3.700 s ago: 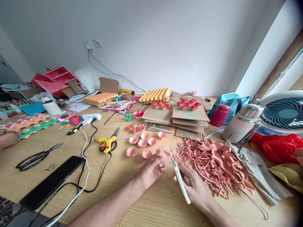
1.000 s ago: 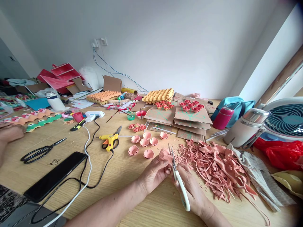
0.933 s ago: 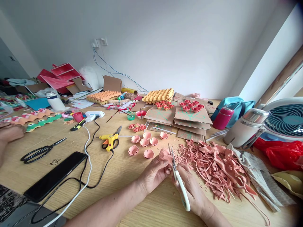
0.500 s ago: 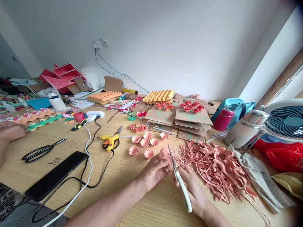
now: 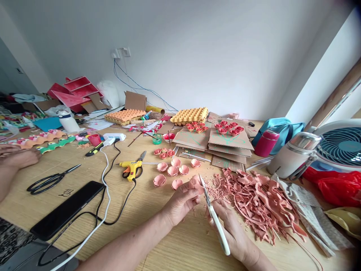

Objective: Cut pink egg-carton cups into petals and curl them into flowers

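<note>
My left hand (image 5: 182, 201) pinches a pink egg-carton cup (image 5: 194, 183) near the table's middle front. My right hand (image 5: 232, 229) is closed on white-handled scissors (image 5: 214, 220), whose blades point up toward the cup and touch its right side. Just left of the cup lie several finished pink paper flowers (image 5: 171, 172) on the wooden table (image 5: 158, 210). A heap of pink carton scraps (image 5: 254, 197) spreads out to the right of my hands.
A yellow glue gun (image 5: 130, 167), black scissors (image 5: 49, 180), a black power strip (image 5: 66, 209) and cables lie at left. Another person's hand (image 5: 17, 158) rests at the far left. Cardboard sheets with red flowers (image 5: 225, 137), egg trays (image 5: 190, 114), a flask (image 5: 290, 154) and a fan (image 5: 338, 145) stand behind.
The scissors have tilted slightly and shifted against the cup while my left hand keeps hold of it. The other person's hand at far left has crept a little to the right.
</note>
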{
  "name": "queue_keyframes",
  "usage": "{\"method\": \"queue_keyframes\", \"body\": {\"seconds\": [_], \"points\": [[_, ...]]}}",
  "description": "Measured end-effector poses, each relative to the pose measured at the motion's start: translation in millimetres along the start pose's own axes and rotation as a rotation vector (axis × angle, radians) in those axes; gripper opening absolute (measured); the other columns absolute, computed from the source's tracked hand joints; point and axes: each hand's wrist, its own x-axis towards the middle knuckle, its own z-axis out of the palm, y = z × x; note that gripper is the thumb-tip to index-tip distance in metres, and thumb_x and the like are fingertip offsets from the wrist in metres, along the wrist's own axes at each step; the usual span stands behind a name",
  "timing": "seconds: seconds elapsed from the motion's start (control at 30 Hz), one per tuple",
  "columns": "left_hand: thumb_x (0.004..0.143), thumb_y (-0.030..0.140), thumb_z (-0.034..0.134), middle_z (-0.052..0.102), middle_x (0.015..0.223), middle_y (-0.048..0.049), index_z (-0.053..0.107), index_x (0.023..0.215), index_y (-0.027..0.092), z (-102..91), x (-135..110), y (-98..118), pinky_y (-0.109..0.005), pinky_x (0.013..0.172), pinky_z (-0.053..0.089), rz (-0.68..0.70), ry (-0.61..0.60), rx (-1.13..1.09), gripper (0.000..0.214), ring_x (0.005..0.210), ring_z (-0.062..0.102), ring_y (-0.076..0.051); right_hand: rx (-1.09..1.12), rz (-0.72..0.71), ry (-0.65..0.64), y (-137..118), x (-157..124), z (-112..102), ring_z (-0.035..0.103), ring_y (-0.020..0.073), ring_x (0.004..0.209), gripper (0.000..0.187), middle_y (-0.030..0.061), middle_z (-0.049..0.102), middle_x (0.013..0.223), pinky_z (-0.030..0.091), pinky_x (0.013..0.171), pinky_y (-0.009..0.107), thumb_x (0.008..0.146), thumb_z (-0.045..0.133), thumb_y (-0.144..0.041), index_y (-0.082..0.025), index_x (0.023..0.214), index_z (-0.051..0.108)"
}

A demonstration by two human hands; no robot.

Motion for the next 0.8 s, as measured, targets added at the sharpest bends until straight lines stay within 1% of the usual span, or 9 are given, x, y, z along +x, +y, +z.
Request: {"method": "queue_keyframes", "body": {"seconds": [0.2,0.37,0.57,0.63,0.7,0.8], "points": [[0.065,0.024,0.084,0.049,0.070,0.0019,0.055,0.062,0.013,-1.4,1.2,1.5,-0.023,0.066,0.038,0.021,0.001,0.026,0.031,0.064,0.045,-0.008,-0.008,-0.011,0.002,-3.2,0.5,-1.5,0.047,0.0197,0.074,0.041,0.0029,0.054,0.074,0.038,0.070,0.033,0.095,0.031,-0.055,-0.023,0.072,0.044],[0.065,0.026,0.083,0.049,0.072,0.0011,0.058,0.062,0.013,-2.9,2.5,3.0,-0.023,0.066,0.038,0.057,-0.019,0.090,0.029,0.063,0.044,-0.007,-0.007,-0.001,0.007,-2.8,-1.2,-0.7,0.047,0.0186,0.071,0.041,0.0023,0.053,0.071,0.037,0.066,0.031,0.095,0.032,-0.053,-0.022,0.070,0.042],[0.070,0.027,0.080,0.050,0.075,0.0006,0.057,0.063,0.013,-7.8,4.7,4.9,-0.023,0.067,0.039,0.080,-0.075,0.122,0.028,0.064,0.045,-0.007,-0.029,0.036,0.009,1.8,-1.9,-0.5,0.049,0.0169,0.070,0.039,0.0027,0.057,0.073,0.038,0.066,0.029,0.096,0.036,-0.050,-0.021,0.076,0.051],[0.071,0.028,0.080,0.050,0.074,0.0008,0.057,0.065,0.014,-8.9,4.9,5.2,-0.024,0.068,0.038,0.074,-0.089,0.126,0.027,0.065,0.044,-0.008,-0.044,0.045,0.025,3.6,-1.4,-0.2,0.049,0.0166,0.070,0.037,0.0023,0.057,0.072,0.038,0.066,0.029,0.095,0.039,-0.048,-0.021,0.074,0.052],[0.068,0.027,0.082,0.050,0.074,0.0010,0.058,0.066,0.014,-9.4,4.7,4.5,-0.024,0.067,0.038,0.056,-0.073,0.119,0.027,0.066,0.044,-0.008,-0.016,0.058,0.053,5.3,-0.3,0.6,0.049,0.0162,0.070,0.036,0.0018,0.056,0.071,0.038,0.066,0.028,0.094,0.042,-0.047,-0.020,0.072,0.051],[0.064,0.026,0.085,0.051,0.074,0.0015,0.059,0.068,0.015,-8.4,3.2,2.6,-0.024,0.069,0.038,0.024,-0.017,0.113,0.028,0.067,0.044,-0.009,0.140,0.106,0.099,7.1,2.1,2.4,0.049,0.0148,0.068,0.034,0.0002,0.055,0.070,0.038,0.064,0.027,0.092,0.046,-0.047,-0.020,0.073,0.052]]}}
